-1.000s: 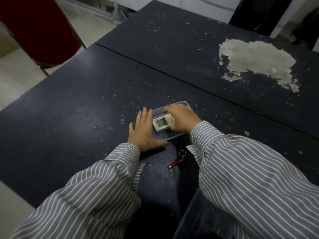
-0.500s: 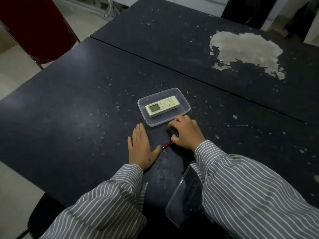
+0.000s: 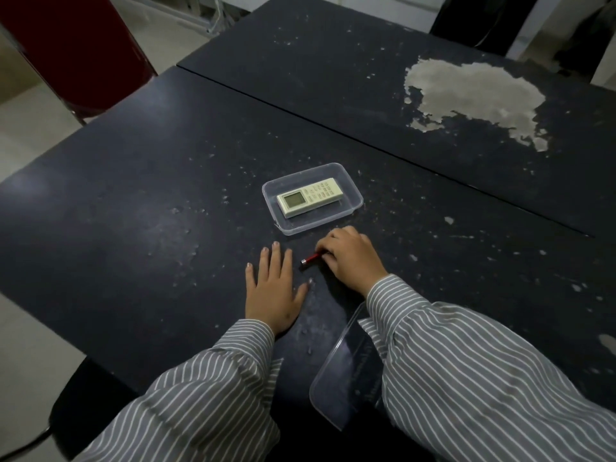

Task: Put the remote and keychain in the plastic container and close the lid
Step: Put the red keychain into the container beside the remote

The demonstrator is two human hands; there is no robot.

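Observation:
A clear plastic container (image 3: pixel 354 201) stands open on the dark table, and the white remote (image 3: pixel 310 197) lies inside it, screen to the left. Just in front of the container my right hand (image 3: pixel 351 258) has its fingers closed on the ring end of the red keychain (image 3: pixel 309 260), whose red barrel sticks out to the left on the table. My left hand (image 3: pixel 274 288) lies flat on the table, fingers apart, a little left of the keychain and holding nothing. The clear lid (image 3: pixel 346 368) rests near the table's front edge, partly under my right sleeve.
The dark table (image 3: pixel 150 181) has a seam (image 3: pixel 400 155) running across behind the container and a large patch of peeled paint (image 3: pixel 473 95) at the back right. A red chair (image 3: pixel 73 51) stands off the table's back left corner.
My right hand left the remote in the container and came back to the keychain, closing on its ring end. My left hand drew back from the container's left side.

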